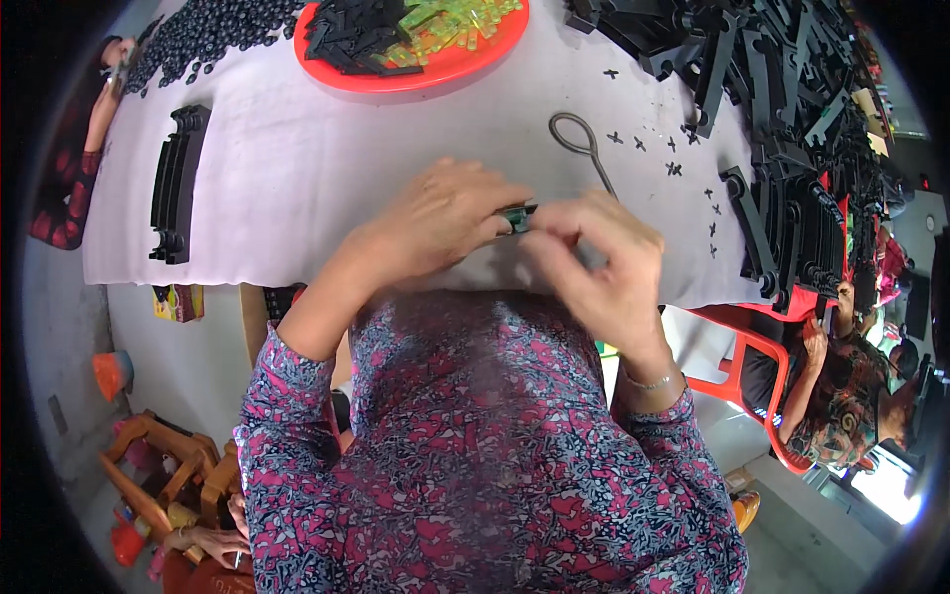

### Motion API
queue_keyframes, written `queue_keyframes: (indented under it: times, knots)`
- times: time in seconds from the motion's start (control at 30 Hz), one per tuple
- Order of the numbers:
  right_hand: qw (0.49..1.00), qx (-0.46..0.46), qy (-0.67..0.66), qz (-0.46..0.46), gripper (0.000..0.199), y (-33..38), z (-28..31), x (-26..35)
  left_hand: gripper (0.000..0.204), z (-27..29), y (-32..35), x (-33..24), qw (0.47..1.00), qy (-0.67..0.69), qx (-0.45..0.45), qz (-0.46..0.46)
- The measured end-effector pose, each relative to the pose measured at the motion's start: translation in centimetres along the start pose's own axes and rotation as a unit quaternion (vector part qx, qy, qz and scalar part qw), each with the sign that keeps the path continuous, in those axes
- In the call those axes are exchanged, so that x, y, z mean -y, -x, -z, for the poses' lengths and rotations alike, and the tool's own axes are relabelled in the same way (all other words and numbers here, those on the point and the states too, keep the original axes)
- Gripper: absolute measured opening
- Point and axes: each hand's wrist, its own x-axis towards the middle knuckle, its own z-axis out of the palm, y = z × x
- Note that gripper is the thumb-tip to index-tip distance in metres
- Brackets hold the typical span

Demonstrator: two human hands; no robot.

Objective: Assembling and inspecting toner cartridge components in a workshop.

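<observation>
A: Where is the small dark piece (517,219)?

B: On the person's side of the red tray (421,85), well apart from it and roughly in line with its right end; it shows a greenish patch, and much of it is hidden by fingers.

A: And each grip?

B: The left hand (440,218) has its grip clamped on the piece, thumb and fingertips together at the left end; the right hand (606,243) is blurred, its fingers bent close to the other end — whether that grip is shut on it, I cannot tell.

A: What does the tray hold?

B: Flat black strips (351,38) on its left; translucent yellow-green pieces (465,25) on its right.

A: The rest of the counter (297,148)?

B: Left of the tray, black beads (223,35) lie scattered; also to its left but nearer the person, a long black slotted part (179,188); to the tray's right and nearer the person, a looped metal rod (595,155); farther right, small black crosses (674,169) — and beyond them, a heap of black parts (762,84).
</observation>
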Motion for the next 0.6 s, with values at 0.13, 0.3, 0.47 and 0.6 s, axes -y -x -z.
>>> queue_keyframes:
  times: [0.13,0.3,0.47,0.6]
  knots:
    - [0.996,-0.053,0.073,0.002,0.014,0.2,-1.1,-4.2,0.032,0.4,-0.3,-0.2,0.999,0.033,0.016,0.015]
    - [0.991,0.018,0.129,0.031,0.011,-0.5,-1.6,-4.9,0.031,0.5,-0.2,0.4,0.998,0.055,0.014,0.022]
    - [0.994,0.043,0.098,0.016,0.01,-0.8,-1.4,-5.3,0.033,0.4,-0.2,0.4,0.996,0.08,-0.003,0.031]
    - [0.997,0.05,0.052,-0.026,0.011,-1.0,-1.7,-5.2,0.037,0.4,0.0,0.7,0.996,0.089,0.01,0.029]
